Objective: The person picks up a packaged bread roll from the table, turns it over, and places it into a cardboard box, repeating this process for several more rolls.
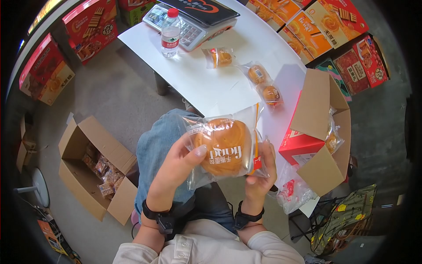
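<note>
A round golden bread roll in a clear printed wrapper (225,136) is held up in front of my lap. My left hand (178,160) grips its left side, the thumb lying on the front of the wrapper. On the opposite side, my right hand (262,176) pinches the wrapper's edge near its orange stripe and red corner. The lettering on the pack appears upside down. Beyond it on the white table lie smaller wrapped buns: one bun pack (219,57) near the bottle, and another pack (262,84) showing two buns.
A scale (193,26) and a red-capped water bottle (171,35) stand on the white table (189,83). An open red carton (303,141) with wrapped goods is at right. An open cardboard box (79,176) of small packets sits on the floor at left. Gift boxes (303,31) line the back.
</note>
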The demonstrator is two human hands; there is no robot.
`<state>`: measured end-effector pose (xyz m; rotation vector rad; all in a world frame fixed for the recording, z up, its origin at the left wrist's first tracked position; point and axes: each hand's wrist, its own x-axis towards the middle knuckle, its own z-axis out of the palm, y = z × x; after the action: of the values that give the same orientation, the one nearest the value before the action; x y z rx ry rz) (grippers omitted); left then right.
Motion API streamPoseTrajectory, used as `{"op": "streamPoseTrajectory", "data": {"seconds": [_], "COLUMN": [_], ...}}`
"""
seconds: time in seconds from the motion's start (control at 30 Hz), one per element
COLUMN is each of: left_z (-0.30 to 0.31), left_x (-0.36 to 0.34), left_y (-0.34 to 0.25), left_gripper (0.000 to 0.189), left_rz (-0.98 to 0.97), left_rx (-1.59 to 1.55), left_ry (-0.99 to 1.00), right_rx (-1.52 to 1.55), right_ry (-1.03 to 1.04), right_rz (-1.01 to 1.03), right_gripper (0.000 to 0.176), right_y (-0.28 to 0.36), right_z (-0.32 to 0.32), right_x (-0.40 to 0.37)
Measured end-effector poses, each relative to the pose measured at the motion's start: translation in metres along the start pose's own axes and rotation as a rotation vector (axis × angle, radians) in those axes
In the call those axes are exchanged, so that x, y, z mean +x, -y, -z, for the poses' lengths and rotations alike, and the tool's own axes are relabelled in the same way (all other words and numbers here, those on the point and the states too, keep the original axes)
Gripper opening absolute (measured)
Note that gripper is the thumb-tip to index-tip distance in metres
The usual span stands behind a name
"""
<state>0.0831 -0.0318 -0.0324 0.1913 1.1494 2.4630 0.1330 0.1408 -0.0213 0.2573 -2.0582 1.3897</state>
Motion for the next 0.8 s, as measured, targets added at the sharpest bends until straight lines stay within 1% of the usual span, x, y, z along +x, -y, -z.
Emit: {"op": "streamPoseTrajectory", "data": {"seconds": [0.07,0.13,0.2,0.27,0.3,0.33,0.37,0.4,0.47,0.5,0.53,0.57,0.6,0.63,0.67,0.73,0.77,0.8], "left_z": [0.0,0.0,-0.002,0.0,0.006,0.01,0.011,0.011,0.009,0.012,0.01,0.007,0.006,0.004,0.0,-0.007,-0.008,-0.009], "left_x": [0.0,0.001,0.0,-0.001,-0.002,-0.002,0.0,0.003,0.008,0.008,0.007,0.007,0.007,0.007,0.005,0.0,0.001,0.003], "left_y": [0.0,0.001,0.001,0.001,0.002,0.002,-0.001,-0.005,-0.01,-0.002,-0.002,-0.004,-0.005,0.001,0.006,0.012,0.008,0.003], "left_gripper": [0.056,0.064,0.061,0.06,0.066,0.074,0.074,0.077,0.085,0.081,0.081,0.078,0.075,0.062,0.062,0.047,0.042,0.042], "left_rz": [0.013,0.018,-0.012,-0.043,-0.028,-0.013,-0.014,0.005,0.046,0.054,0.059,0.084,0.109,0.129,0.131,0.119,0.169,0.169], "left_rx": [0.001,0.108,0.154,0.2,0.22,0.239,0.238,0.185,0.075,0.081,0.077,0.168,0.259,0.164,0.163,0.144,0.217,0.216], "left_ry": [0.017,0.022,0.038,0.056,0.171,0.286,0.291,0.382,0.57,0.529,0.537,0.665,0.79,0.851,0.855,0.766,0.779,0.78], "right_rx": [0.099,0.108,0.116,0.141,0.14,0.362,0.583,0.577,1.154,1.442,1.436,1.511,1.551,1.5,1.498,1.404,1.403,1.429], "right_ry": [-0.032,-0.022,-0.012,-0.161,-0.162,-0.315,-0.467,-0.472,-0.335,-0.251,-0.259,0.1,0.46,0.342,0.339,0.391,0.392,0.432], "right_rz": [-0.101,-0.095,-0.087,-0.116,-0.113,-0.309,-0.503,-0.501,-0.638,-0.696,-0.692,-0.538,-0.373,-0.455,-0.454,-0.527,-0.528,-0.559], "right_gripper": [0.069,0.066,0.064,0.06,0.06,0.056,0.053,0.053,0.047,0.045,0.045,0.045,0.047,0.05,0.05,0.053,0.053,0.053], "right_y": [0.003,-0.002,-0.013,-0.027,-0.019,-0.005,0.002,0.001,0.0,-0.001,-0.014,-0.037,-0.043,-0.039,-0.036,-0.034,-0.035,-0.037], "right_z": [-0.003,-0.002,0.0,0.002,-0.001,-0.007,-0.01,-0.008,-0.003,-0.001,-0.001,-0.002,-0.005,-0.009,-0.011,-0.013,-0.013,-0.012], "right_x": [-0.001,-0.001,-0.004,-0.009,-0.005,0.003,0.008,0.011,0.016,0.019,0.022,0.024,0.028,0.026,0.026,0.027,0.027,0.026]}}
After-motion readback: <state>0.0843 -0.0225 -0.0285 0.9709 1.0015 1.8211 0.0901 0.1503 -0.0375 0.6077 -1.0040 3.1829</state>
